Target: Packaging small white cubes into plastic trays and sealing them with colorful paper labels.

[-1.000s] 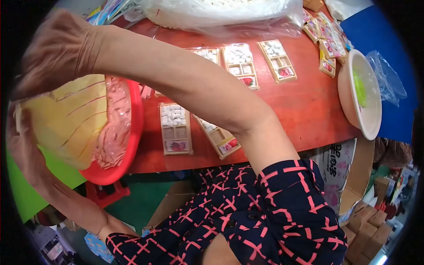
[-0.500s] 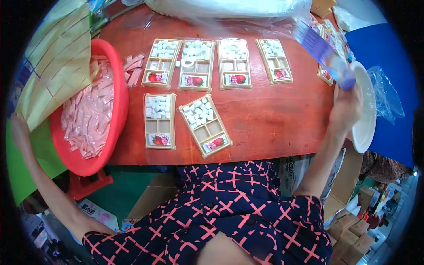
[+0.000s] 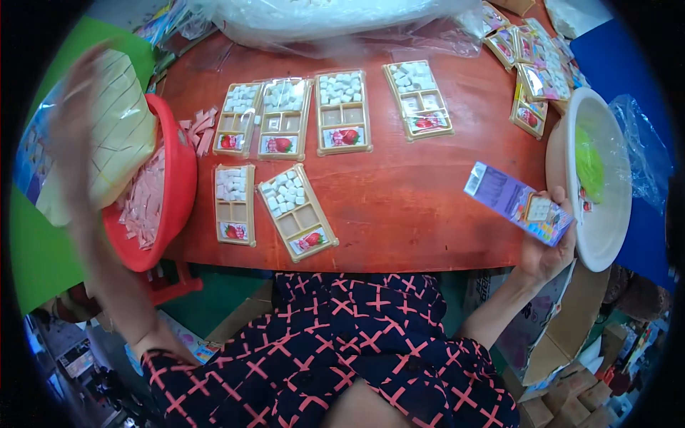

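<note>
From the head view, the right hand (image 3: 546, 250) holds a purple carton (image 3: 517, 202) in a closed grip, lifted just beside the white bowl (image 3: 599, 235) at the right end of the tabletop (image 3: 414, 192). The left hand (image 3: 78, 128) is raised and blurred over the red basin (image 3: 175, 185) of pink sticks, against a pale yellow sheet (image 3: 125, 135) (whether its grip is spread or pressed together I cannot tell). The step in hand looks like fetching a fresh carton of filling; the next move would call for opening it. Left of the bowl, six compartment trays (image 3: 296, 210) of white cubes lie on the reddish-brown wood, with more packed trays (image 3: 535, 78) behind the bowl. Cardboard boxes (image 3: 571, 342) crowd the floor below it.
</note>
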`<state>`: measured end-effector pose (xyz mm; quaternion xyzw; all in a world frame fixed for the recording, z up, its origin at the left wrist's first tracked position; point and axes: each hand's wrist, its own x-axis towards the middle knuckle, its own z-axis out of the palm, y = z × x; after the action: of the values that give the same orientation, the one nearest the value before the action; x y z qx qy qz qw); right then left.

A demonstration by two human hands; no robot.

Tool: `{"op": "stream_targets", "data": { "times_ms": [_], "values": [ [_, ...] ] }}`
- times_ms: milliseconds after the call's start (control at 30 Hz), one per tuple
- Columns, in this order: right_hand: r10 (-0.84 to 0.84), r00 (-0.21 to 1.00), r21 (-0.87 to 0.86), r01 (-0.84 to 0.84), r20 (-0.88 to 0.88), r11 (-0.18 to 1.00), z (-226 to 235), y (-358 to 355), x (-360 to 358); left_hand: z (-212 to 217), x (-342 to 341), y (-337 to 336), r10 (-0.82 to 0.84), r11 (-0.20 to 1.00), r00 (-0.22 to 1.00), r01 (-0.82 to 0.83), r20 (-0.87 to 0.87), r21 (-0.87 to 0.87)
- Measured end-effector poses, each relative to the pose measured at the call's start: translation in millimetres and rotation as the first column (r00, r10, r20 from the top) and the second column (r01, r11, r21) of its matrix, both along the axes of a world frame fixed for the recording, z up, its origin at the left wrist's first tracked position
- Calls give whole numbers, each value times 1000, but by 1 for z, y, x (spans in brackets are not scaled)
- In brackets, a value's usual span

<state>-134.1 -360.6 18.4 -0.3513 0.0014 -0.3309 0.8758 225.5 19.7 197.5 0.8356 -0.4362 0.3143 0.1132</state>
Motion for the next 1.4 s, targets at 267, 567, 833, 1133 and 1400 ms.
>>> {"op": "stream_targets", "data": {
  "times_ms": [267, 567, 833, 1133, 1400],
  "values": [
    [-27, 994, 89, 36, -102, 995, 4, 5, -7, -195, -94, -258, 58, 990, 748, -128, -661, -58],
    [-94, 973, 77, 113, -209, 991, 2, -10, -17, -225, -149, -280, 75, 995, 799, -99, -596, -7],
    [-39, 975, 79, 58, -219, 995, -5, -17, -15, -224, -168, -273, 89, 993, 813, -114, -575, -8],
    [-18, 974, 88, 39, -226, 995, -4, -14, -15, -226, -143, -296, 156, 983, 877, -91, -454, 162],
    [-23, 962, 42, 36, -271, 998, -2, -7, -16, -243, -126, -295, 46, 997, 876, -8, -481, 80]
  ]
}}
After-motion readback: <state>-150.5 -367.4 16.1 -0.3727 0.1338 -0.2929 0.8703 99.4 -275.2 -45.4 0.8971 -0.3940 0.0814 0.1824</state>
